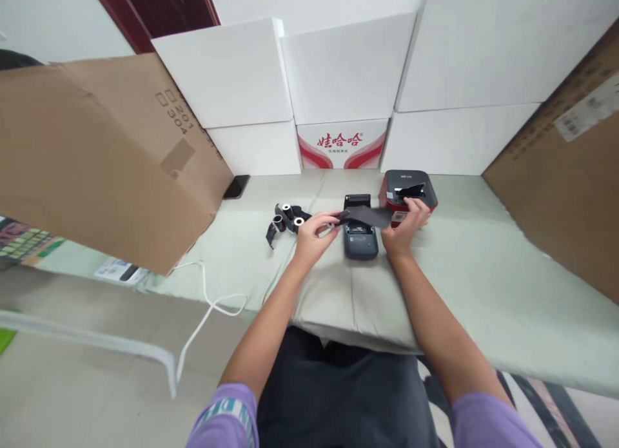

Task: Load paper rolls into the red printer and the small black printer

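Two bare hands stretch a black strip above an open handheld device on a cloth-covered counter. The left hand pinches the rolled end between its fingers; the right hand holds the other end between thumb and fingers, in front of a red-and-black box-shaped machine. Small black rolls lie beside the left hand, and a phone lies near a cardboard sheet.
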Available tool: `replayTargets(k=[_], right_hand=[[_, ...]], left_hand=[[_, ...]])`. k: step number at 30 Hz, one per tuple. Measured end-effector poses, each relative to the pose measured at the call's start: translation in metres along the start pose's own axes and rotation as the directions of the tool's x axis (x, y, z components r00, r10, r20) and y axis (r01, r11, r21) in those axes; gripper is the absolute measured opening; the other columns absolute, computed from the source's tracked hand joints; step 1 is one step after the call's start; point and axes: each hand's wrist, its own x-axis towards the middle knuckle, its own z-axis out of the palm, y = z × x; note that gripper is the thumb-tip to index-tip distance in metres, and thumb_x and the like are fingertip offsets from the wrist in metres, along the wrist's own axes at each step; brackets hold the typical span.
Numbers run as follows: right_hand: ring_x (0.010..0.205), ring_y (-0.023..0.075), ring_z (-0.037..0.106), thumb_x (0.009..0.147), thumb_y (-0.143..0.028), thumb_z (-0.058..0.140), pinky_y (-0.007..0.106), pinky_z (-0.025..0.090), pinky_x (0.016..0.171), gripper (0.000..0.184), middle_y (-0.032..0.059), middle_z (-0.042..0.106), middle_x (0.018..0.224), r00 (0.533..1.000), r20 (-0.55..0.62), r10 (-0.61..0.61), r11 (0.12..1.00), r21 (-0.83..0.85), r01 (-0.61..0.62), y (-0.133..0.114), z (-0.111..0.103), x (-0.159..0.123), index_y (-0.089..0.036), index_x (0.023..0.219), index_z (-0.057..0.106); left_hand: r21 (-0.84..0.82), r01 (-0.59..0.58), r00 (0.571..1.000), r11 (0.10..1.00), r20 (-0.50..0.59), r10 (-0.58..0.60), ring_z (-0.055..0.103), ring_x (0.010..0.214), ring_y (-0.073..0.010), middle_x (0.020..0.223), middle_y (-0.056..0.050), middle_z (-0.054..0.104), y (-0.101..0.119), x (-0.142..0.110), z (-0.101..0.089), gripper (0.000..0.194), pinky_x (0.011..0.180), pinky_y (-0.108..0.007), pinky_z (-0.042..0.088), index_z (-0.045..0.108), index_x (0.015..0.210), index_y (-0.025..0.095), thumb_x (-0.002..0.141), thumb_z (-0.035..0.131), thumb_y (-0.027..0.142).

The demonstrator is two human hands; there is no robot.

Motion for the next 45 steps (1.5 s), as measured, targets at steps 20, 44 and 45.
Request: replayTargets(k=[20,44,45], right_hand=[[0.124,0.0351,0.045,0.082,-0.036,0.05,0.056,0.032,0.104,0.052,0.0184,0.045,0.128,0.999,0.021,0.047,0.999,-0.013,-0.047,-0.003,0.002,0.004,-0.018,0.13,0.045],[0.124,0.0333,0.046,0.083,-0.033,0.052,0.055,0.033,0.106,0.047,0.0173,0.049,0.126,1.0,-0.015,0.01,1.0,0.018,-0.009,0.002,0.005,0.003,-0.018,0.127,0.048],[0.124,0.0333,0.046,0.083,-0.033,0.053,0.056,0.032,0.106,0.047,0.0174,0.049,0.127,1.0,-0.014,0.012,1.0,0.021,-0.012,0.002,0.005,0.003,-0.018,0.127,0.048]], left_hand=[[-0.189,0.3,0.944,0.935,0.199,-0.263,0.072,0.103,-0.0212,0.115,-0.012,0.072,-0.042,0.036,0.048,0.022,0.094,-0.036,0.057,0.062,0.092,0.016,0.078,0.073,0.028],[0.651,-0.031,0.927,0.758,0.302,-0.221,0.056,0.119,-0.0311,0.118,-0.01,0.068,-0.017,0.051,0.055,0.018,0.105,-0.049,0.042,0.08,0.089,0.024,0.09,0.063,0.029],[0.643,-0.012,0.956,0.765,0.232,-0.18,0.054,0.122,-0.0313,0.123,-0.011,0.065,-0.017,0.051,0.056,0.019,0.107,-0.05,0.041,0.079,0.096,0.024,0.09,0.062,0.03]])
